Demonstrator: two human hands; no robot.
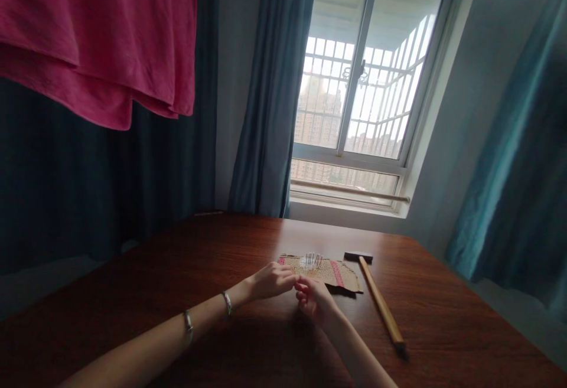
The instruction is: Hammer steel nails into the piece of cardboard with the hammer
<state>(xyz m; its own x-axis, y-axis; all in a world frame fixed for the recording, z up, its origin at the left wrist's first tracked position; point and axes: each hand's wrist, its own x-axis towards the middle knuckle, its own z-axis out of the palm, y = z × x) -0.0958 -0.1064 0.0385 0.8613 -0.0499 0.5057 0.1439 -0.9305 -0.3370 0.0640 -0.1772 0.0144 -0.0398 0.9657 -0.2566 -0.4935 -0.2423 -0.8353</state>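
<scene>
My left hand [273, 280] and my right hand [315, 300] meet at the fingertips just in front of a flat piece of cardboard [328, 271]. Both have their fingers curled and pinched together; whatever lies between them is too small or hidden to make out. The cardboard has pink printed bands and ragged edges, and my hands cover part of its near side. Several thin nails [313, 259] stand upright near its far edge, beside a small clear or whitish patch. To the right rests a hammer [380, 302] with a wooden handle, its dark head pointing away from me.
Everything lies on a glossy reddish-brown wooden table [212, 246]. Beyond it are a barred window [354, 81] and blue curtains [270, 93]. A pink cloth [146, 39] hangs at the upper left. Bracelets [188, 320] circle my left forearm and wrist.
</scene>
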